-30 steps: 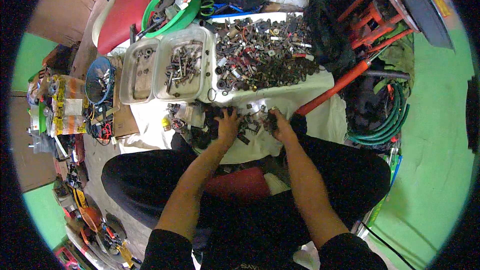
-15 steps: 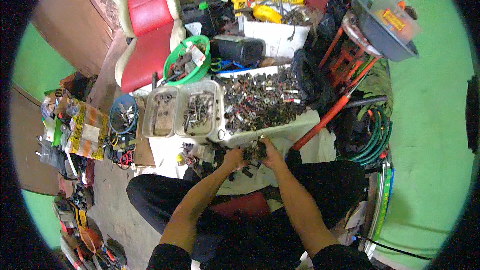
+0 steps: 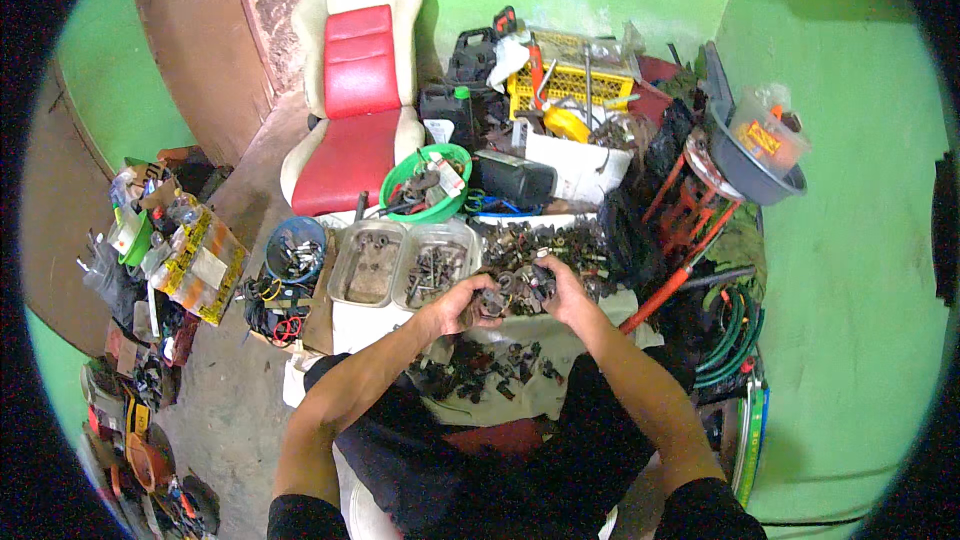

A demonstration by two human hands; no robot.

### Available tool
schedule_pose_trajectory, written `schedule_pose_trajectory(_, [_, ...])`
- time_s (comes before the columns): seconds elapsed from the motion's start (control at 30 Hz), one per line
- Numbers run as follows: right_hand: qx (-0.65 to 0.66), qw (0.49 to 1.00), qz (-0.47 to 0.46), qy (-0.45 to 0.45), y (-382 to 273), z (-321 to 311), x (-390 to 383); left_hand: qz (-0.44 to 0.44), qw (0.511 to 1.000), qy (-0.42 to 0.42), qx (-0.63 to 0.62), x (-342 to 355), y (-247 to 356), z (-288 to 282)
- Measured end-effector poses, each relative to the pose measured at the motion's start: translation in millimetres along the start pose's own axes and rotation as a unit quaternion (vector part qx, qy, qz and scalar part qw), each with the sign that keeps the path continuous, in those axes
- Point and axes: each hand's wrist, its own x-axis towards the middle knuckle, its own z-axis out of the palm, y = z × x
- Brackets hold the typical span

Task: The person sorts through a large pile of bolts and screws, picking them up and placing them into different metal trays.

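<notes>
Between my two hands is a cupped handful of small dark metal parts (image 3: pixel 516 292). My left hand (image 3: pixel 463 304) curls round the left side of the handful, and my right hand (image 3: pixel 569 294) closes on the right side. Both are held over the near edge of a wide heap of small dark parts (image 3: pixel 535 240), which they partly hide. Nearer to me, more loose dark parts (image 3: pixel 490 368) lie scattered on a pale cloth (image 3: pixel 545 400) between my knees. The exact kind of the small parts cannot be made out.
Left of the heap stand two clear plastic tubs (image 3: pixel 345 285) with small metal pieces, and a blue basket (image 3: pixel 270 260). Behind them are a green basket (image 3: pixel 463 195) and a red-and-white car seat (image 3: pixel 355 155). An orange-red metal bar (image 3: pixel 655 302) slants at the right, near a coiled green hose (image 3: pixel 725 365).
Both hands have risen from the cloth and moved forward to the heap, carrying the handful of parts. The loose parts on the cloth now show more. The view has tilted upward.
</notes>
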Motion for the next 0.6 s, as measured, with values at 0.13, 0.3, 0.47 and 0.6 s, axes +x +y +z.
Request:
schedule_pose_trajectory(0.13, [-0.065,0.996,0.008,-0.059,-17,38,-2,0.058,0.997,0.040,0.037,-22,33,18])
schedule_pose_trajectory(0.3, [-0.067,0.997,0.015,-0.028,-14,61,0,0.050,0.995,0.086,0.014,-10,38,5])
schedule_pose_trajectory(0.47, [-0.064,0.995,0.032,-0.073,-16,35,50,0.064,0.991,0.109,-0.048,37,34,-7])
schedule_pose_trajectory(0.6, [-0.063,0.991,0.031,-0.115,-30,44,45,0.064,0.991,0.109,-0.046,34,46,-6])
